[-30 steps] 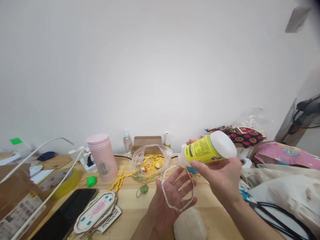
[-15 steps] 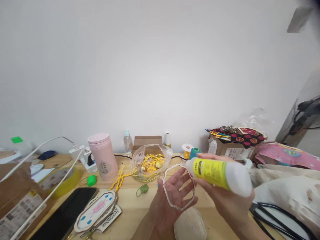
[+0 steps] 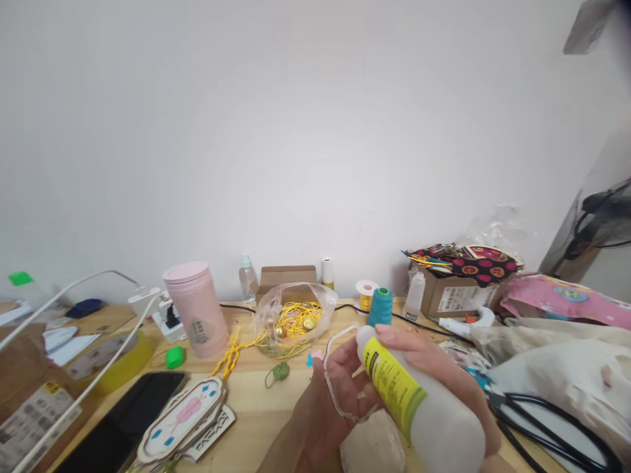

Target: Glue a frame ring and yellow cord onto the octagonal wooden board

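A thin, pale scalloped ring [image 3: 331,378] rests on my left hand [image 3: 340,394], which is palm up with its fingers curved around the ring's edge. My right hand [image 3: 444,374] grips a white bottle with a yellow-green label [image 3: 394,387], tilted so that its narrow end is over the ring. The bottle covers the right part of the ring and some left fingertips. Below the hands, a pale rounded piece [image 3: 372,443] lies on the wooden table [image 3: 266,387].
Left are a phone [image 3: 123,420], decorated plaques [image 3: 182,420] and a pink cup [image 3: 197,309]. Behind stand a plastic bag of yellow cords [image 3: 296,315] and a teal thread spool [image 3: 381,307]. Black-handled scissors [image 3: 557,420] and a full cardboard box [image 3: 458,295] are at the right.
The bottle has swung to a steeper angle, its base now lower and nearer. It covers more of the ring's right side. The view has shifted slightly, and the teal spool shows more fully.
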Available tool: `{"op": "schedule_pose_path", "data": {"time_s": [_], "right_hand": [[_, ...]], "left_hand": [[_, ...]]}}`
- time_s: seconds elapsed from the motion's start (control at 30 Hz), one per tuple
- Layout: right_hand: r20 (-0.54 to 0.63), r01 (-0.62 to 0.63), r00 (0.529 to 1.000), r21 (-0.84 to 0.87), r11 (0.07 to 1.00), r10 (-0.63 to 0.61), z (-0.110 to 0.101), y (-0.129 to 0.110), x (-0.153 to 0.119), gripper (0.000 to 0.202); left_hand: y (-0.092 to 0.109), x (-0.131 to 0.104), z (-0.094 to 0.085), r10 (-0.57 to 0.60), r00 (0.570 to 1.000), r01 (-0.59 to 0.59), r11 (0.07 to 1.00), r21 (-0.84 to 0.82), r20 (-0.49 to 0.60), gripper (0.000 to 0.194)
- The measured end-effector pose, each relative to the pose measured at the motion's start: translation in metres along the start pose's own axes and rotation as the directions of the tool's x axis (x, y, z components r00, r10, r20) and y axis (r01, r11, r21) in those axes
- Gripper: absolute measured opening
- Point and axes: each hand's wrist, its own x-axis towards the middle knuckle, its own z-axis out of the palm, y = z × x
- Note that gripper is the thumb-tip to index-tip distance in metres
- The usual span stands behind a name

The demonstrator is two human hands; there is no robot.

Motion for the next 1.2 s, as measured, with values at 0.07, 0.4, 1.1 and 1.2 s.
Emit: {"op": "schedule_pose_path", "data": {"time_s": [0.07,0.4,1.1,1.2], "right_hand": [[0.016,0.052,0.999,-0.042,0.998,-0.051,-0.004,0.004,-0.002,0.024],[-0.323,-0.198,0.917,0.143,0.970,0.234,0.007,-0.006,0.007,0.041],[-0.237,-0.220,0.943,0.081,0.972,0.233,-0.005,-0.006,0.012,0.044],[-0.236,-0.230,0.940,0.099,0.968,0.248,-0.007,-0.006,0.014,0.039]], "left_hand": [[0.000,0.000,-0.002,0.020,1.000,-0.020,1.000,-0.019,0.003,0.061],[-0.001,-0.002,0.001,-0.007,1.000,0.007,0.999,-0.038,0.006,0.067],[-0.004,-0.001,-0.002,-0.043,0.999,0.043,0.999,0.019,0.003,0.067],[-0.004,-0.001,-0.002,-0.052,0.999,0.052,0.999,0.013,-0.002,0.065]]}}
